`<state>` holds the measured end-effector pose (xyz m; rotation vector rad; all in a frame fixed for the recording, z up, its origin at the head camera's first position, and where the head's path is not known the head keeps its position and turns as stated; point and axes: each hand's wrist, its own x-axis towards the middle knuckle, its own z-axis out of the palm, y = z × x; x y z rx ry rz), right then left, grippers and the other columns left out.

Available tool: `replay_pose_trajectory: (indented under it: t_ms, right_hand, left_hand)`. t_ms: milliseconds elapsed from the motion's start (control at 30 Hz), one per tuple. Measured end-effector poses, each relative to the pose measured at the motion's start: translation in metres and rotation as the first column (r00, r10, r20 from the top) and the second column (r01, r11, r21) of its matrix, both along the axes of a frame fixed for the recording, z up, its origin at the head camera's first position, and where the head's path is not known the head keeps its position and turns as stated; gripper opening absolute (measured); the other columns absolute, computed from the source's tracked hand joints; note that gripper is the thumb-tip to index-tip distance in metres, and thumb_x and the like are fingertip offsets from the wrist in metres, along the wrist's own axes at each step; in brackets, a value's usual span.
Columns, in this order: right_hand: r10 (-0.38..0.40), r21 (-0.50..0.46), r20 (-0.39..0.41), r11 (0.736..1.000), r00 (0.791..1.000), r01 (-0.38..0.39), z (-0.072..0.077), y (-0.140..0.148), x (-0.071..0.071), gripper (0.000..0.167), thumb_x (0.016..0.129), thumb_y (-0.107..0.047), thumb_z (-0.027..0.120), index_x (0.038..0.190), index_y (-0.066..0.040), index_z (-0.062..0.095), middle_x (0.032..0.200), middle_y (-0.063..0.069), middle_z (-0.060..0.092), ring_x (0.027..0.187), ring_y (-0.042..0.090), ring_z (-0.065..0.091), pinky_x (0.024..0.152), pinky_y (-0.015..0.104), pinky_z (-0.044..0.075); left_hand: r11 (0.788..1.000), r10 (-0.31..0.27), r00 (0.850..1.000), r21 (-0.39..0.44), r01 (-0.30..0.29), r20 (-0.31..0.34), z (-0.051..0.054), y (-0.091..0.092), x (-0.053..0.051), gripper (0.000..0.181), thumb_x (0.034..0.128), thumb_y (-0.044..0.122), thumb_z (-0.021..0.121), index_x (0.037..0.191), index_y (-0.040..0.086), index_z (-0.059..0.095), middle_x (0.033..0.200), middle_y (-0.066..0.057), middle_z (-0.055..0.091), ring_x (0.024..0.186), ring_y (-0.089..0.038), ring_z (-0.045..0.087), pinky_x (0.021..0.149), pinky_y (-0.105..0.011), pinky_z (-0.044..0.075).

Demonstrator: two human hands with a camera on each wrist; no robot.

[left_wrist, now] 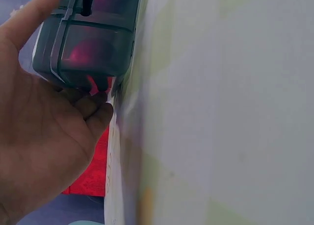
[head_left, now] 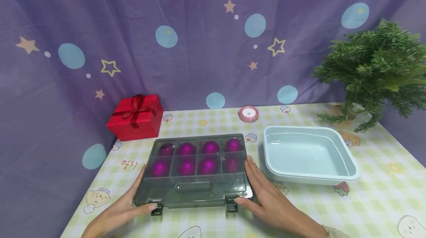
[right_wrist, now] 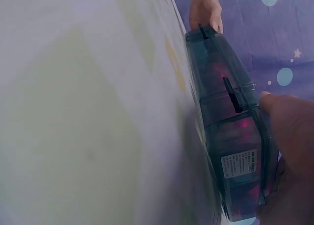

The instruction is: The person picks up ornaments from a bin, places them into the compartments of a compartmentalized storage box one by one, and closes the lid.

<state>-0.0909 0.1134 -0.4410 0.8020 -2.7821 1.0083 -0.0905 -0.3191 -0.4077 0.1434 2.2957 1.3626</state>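
Note:
A dark, see-through plastic storage case [head_left: 163, 190] lies flat on the table with its lid down. Shiny purple balls [head_left: 208, 165] sit in its compartments, several in two rows. Both black front latches [head_left: 232, 205] stick outward from the front edge. My left hand [head_left: 124, 206] holds the left side, thumb by the left latch; in the left wrist view its fingers [left_wrist: 93, 107] bend in at the case's side. On the other side my right hand [head_left: 271, 197] holds the case, fingers along the edge and thumb at the right latch. A white label [right_wrist: 239, 163] shows on the case's front.
A pale blue plastic basin [head_left: 309, 180] stands just right of the case. Behind are a red gift box [head_left: 138, 119] with a bow, a spool of pink ribbon [head_left: 248, 114] and, far right, a small artificial fir tree [head_left: 376, 68]. A purple curtain backs the checked tablecloth [head_left: 376, 208].

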Motion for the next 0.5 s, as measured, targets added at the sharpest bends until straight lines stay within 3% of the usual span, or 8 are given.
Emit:
replay_pose_trajectory:
  t_ms: [133,300,500]
  right_hand:
    - [0.000,0.008,-0.013,1.000,1.000,0.000,0.0004,-0.0007,0.0006,0.096,0.102,-0.058,0.058,0.165,0.000,0.015,0.172,0.012,0.006,0.155,0.033,0.014,0.118,0.055,0.027]
    - [0.001,0.020,-0.033,1.000,0.999,0.000,0.0006,-0.0006,0.0006,0.096,0.102,-0.058,0.058,0.164,0.001,0.016,0.171,0.015,0.007,0.155,0.033,0.014,0.118,0.056,0.027]
    - [0.013,0.041,-0.028,0.999,1.000,-0.012,0.0005,-0.0016,0.0009,0.095,0.103,-0.058,0.055,0.165,0.001,0.013,0.172,0.014,0.004,0.155,0.031,0.010,0.119,0.055,0.025]
  left_hand:
    - [1.000,0.001,1.000,-0.014,-0.001,0.005,0.0005,-0.0010,-0.0011,0.101,0.1063,0.030,0.060,0.161,0.031,-0.025,0.168,-0.004,-0.028,0.150,-0.044,-0.021,0.109,-0.084,0.011]
    - [1.000,-0.002,0.999,-0.024,0.001,-0.032,0.0002,-0.0013,-0.0016,0.104,0.1039,0.026,0.064,0.163,0.027,-0.022,0.169,-0.006,-0.026,0.151,-0.044,-0.018,0.109,-0.083,0.015]
    - [0.999,0.018,0.999,-0.031,-0.017,0.038,-0.0005,0.0007,-0.0015,0.104,0.1057,0.032,0.061,0.159,0.035,-0.028,0.167,-0.004,-0.031,0.150,-0.045,-0.021,0.109,-0.084,0.009]
